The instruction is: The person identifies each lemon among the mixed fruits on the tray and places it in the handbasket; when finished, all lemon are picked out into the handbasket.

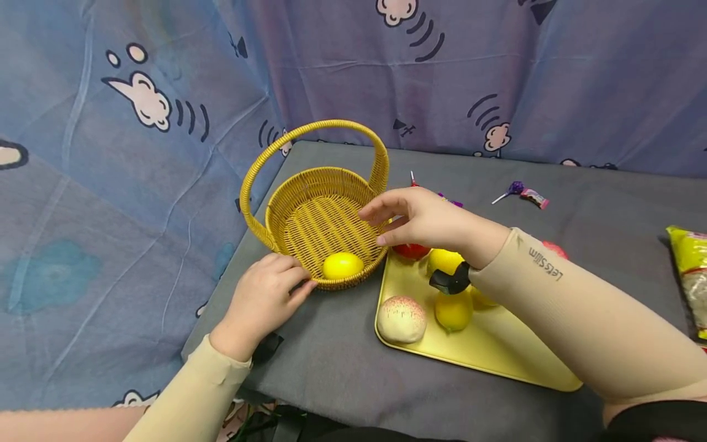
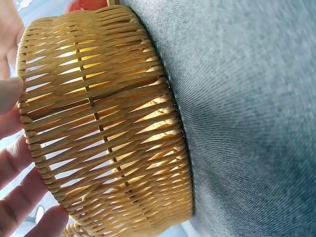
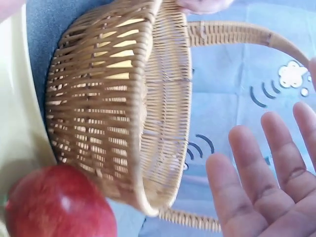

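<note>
A yellow wicker basket (image 1: 326, 230) with a tall handle stands on the table, and one smooth yellow fruit (image 1: 343, 266) lies inside near its front wall. My left hand (image 1: 269, 294) holds the near left rim, thumb and fingertips right at the edge, as the left wrist view also shows. Above the basket's right rim is my right hand (image 1: 414, 215), its fingers spread and nothing between them. Beside the basket, below that hand, a red apple (image 3: 61, 205) shows in the right wrist view.
A yellow tray (image 1: 497, 350) right of the basket bears a peach (image 1: 402, 320), a yellow fruit (image 1: 454, 310) and other fruit partly hidden by my right arm. Farther back lie a purple lollipop (image 1: 516, 188) and a wrapped sweet (image 1: 534, 197). A green-yellow bag (image 1: 693, 270) is at the far right.
</note>
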`<state>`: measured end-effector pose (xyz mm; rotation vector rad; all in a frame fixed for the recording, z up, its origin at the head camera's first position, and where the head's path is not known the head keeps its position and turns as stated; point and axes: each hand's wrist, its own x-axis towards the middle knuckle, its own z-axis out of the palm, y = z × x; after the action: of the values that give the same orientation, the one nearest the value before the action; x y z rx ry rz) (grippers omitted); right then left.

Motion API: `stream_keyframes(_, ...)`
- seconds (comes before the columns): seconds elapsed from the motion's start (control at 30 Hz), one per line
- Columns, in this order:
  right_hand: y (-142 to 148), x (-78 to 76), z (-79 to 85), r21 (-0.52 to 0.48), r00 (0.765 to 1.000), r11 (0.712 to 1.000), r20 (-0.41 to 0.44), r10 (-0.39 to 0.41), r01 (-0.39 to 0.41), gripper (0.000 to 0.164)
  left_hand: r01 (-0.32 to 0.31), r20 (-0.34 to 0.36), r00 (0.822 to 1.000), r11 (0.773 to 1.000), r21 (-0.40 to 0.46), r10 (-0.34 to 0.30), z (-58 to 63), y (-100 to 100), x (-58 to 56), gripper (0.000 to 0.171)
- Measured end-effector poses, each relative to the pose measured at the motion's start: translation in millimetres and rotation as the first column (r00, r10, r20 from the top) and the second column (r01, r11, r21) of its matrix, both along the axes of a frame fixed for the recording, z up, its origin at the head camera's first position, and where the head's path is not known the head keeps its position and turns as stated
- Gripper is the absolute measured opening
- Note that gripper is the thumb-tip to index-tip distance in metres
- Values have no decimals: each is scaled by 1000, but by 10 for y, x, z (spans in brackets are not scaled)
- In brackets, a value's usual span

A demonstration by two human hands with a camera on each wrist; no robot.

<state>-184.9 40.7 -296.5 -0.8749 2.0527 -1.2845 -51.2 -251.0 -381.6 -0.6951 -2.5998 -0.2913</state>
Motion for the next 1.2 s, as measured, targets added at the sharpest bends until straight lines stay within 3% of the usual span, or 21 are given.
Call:
stream_keyframes(0.23,357,105,-8,22,999,999,12,-46,45,46,6,4,1000,1000,-1,-6,-10,-2,1,11)
stream_keyframes(0.5,691,233,-194,18,999,999,15,-41,41,46,0,6,1000,1000,2,0,-2,1,19,12)
stream_keyframes(0.67,845,299,-310,2,997,1000,65,-28,28,43,-8,8,1000,1000,2,8,-5,-4,21,12)
stream_keyframes(0.93,989,366,-568,10,990,998,120,67,-69,36,-5,4,1000,1000,-1,5,3,0,15,13)
stream_keyframes(1.2,1010,444,-682,83,991,993,118,68,-78,39,-1,4,1000,1000,-7,1,13,21,9,14)
